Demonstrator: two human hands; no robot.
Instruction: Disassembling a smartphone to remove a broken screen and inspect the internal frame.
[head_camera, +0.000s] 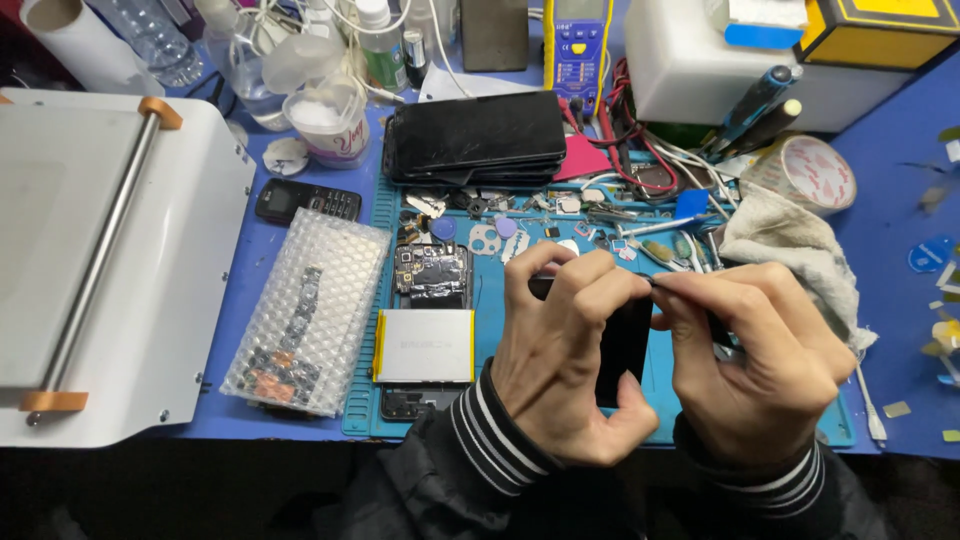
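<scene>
Now the left hand (560, 365) grips a black phone (622, 345) upright above the teal mat (490, 310), near centre; the right hand (755, 365) pinches a thin tool (690, 283) at the phone's top edge. A flat battery (425, 345) lies left.

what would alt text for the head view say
Two hands hold a black phone upright over a teal work mat: left hand grips it, right hand works a thin tool at its top edge. An opened phone lies left.
</scene>
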